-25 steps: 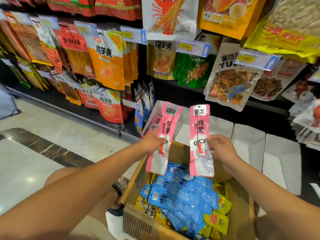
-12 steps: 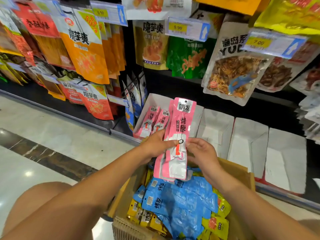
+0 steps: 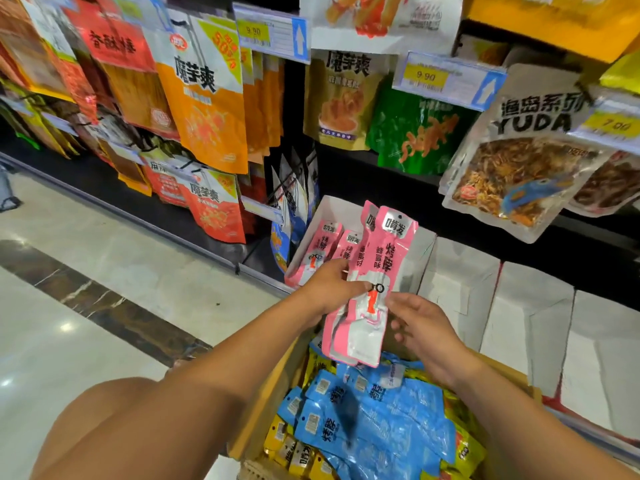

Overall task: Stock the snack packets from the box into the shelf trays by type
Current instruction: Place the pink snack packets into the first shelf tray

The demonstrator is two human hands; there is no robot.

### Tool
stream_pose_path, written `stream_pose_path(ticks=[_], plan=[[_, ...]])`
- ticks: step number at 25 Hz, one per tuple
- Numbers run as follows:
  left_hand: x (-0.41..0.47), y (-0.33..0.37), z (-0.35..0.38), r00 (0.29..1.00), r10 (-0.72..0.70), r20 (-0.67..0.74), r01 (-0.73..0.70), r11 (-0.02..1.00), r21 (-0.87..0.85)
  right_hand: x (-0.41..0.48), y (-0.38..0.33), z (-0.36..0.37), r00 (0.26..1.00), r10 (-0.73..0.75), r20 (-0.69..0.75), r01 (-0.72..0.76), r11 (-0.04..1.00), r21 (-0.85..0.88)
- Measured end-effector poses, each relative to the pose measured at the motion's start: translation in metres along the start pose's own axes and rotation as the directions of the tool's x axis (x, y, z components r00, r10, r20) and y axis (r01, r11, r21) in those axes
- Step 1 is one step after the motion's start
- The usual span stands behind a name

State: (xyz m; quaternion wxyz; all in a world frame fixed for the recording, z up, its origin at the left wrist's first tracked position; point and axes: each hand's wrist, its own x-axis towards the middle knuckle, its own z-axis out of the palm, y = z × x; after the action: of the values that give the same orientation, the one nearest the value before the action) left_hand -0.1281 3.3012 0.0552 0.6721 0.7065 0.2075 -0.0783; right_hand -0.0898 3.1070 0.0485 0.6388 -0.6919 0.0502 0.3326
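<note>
Two long pink snack packets (image 3: 374,289) are stacked together and held upright over the cardboard box (image 3: 263,407). My left hand (image 3: 329,289) pinches the stack from the left, thumb across the front. My right hand (image 3: 419,327) hovers at the stack's right edge with relaxed fingers and grips nothing. Blue packets (image 3: 381,417) and yellow packets (image 3: 291,452) fill the box. Just behind the stack, a white shelf tray (image 3: 325,207) holds more pink packets (image 3: 318,251).
More white trays (image 3: 460,275) (image 3: 526,313) (image 3: 606,358) line the bottom shelf to the right. Large snack bags (image 3: 204,109) and price tags (image 3: 270,32) hang above. A tiled floor (image 3: 86,271) lies to the left. My bare knee (image 3: 104,427) is at the lower left.
The two pink packets, one in each hand a second ago, have come together into one stack in my left hand. My right hand has loosened off it. The view moved closer to the shelf.
</note>
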Motion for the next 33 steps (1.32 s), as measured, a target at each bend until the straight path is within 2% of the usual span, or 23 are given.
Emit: stream_pose_path(ticks=[4,11,15,19,23,33], plan=[[0.007,0.005,-0.006,0.999,0.026,-0.03,-0.026,1.0,-0.004,0.018,-0.014,0.011,0.999,0.041,0.013,-0.041,0.999,0.025],[0.005,0.012,-0.055,0.972,0.022,-0.235,-0.014,0.999,0.038,0.059,-0.039,0.022,0.999,0.005,0.034,-0.005,1.0,0.002],[-0.001,0.013,-0.09,0.93,0.003,-0.368,-0.003,1.0,-0.001,0.096,-0.038,0.034,1.0,0.012,0.0,-0.012,1.0,-0.006],[-0.006,0.022,-0.117,0.887,0.006,-0.462,-0.049,0.996,-0.081,0.139,-0.027,0.059,0.996,0.085,-0.03,-0.086,0.996,-0.012],[-0.006,0.025,-0.131,0.874,-0.031,-0.485,-0.041,0.99,-0.136,0.189,-0.009,0.087,0.982,0.174,-0.072,-0.178,0.983,-0.041],[0.001,0.029,-0.152,0.857,-0.086,-0.509,0.002,0.987,-0.163,0.286,0.016,0.129,0.964,0.249,-0.096,-0.257,0.962,-0.088]])
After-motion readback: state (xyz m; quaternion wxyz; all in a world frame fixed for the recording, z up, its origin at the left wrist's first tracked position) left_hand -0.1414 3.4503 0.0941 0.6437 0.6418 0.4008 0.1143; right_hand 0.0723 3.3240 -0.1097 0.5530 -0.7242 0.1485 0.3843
